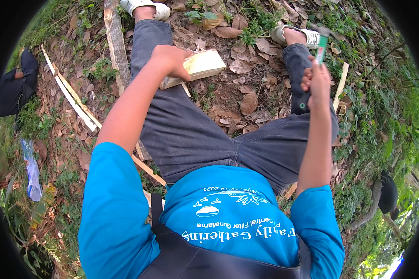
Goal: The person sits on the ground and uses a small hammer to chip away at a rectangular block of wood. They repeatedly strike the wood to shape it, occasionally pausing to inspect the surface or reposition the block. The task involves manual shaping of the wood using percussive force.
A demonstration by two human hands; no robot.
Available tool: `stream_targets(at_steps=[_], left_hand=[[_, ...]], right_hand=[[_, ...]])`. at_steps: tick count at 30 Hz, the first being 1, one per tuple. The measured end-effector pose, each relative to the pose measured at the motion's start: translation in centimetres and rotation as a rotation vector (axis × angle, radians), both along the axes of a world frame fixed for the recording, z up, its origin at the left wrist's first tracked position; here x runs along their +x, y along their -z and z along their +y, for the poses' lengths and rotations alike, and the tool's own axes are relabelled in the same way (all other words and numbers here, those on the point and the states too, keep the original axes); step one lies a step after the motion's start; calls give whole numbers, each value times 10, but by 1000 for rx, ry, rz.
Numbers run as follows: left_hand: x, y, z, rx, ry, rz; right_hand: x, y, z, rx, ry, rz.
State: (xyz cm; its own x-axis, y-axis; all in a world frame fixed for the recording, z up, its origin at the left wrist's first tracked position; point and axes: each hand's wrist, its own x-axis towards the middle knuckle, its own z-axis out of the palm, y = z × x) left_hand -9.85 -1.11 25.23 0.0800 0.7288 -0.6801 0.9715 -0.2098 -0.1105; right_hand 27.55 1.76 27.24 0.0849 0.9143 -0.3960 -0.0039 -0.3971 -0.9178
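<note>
My left hand (171,61) is closed on a short, pale wooden block (206,64), which lies over my left thigh close to the knee. Its top face is brightly lit, and my thumb rests on its near side. Raised above my right leg, my right hand (317,83) is wrapped round the green handle of a hammer (321,49). The metal hammer head points up, near my right shoe, apart from the block. Nothing else shows in either hand.
Dry leaves and grass cover the ground. A rough plank (115,39) lies beyond my left leg, with split wood strips (72,98) farther left and another strip (341,86) right. A dark cloth-like shape (25,86), a plastic bag (32,176) and a black rounded object (387,193) lie outward.
</note>
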Motion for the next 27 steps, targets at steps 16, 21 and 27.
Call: stream_targets(at_steps=[16, 21, 27], left_hand=[[4, 8, 4, 34, 40, -28], [13, 13, 4, 8, 20, 67], [62, 50, -8, 279, 41, 211]], right_hand=[[-88, 106, -70, -270, -487, -243], [-24, -20, 2, 129, -11, 146], [-23, -71, 32, 732, 405, 248]])
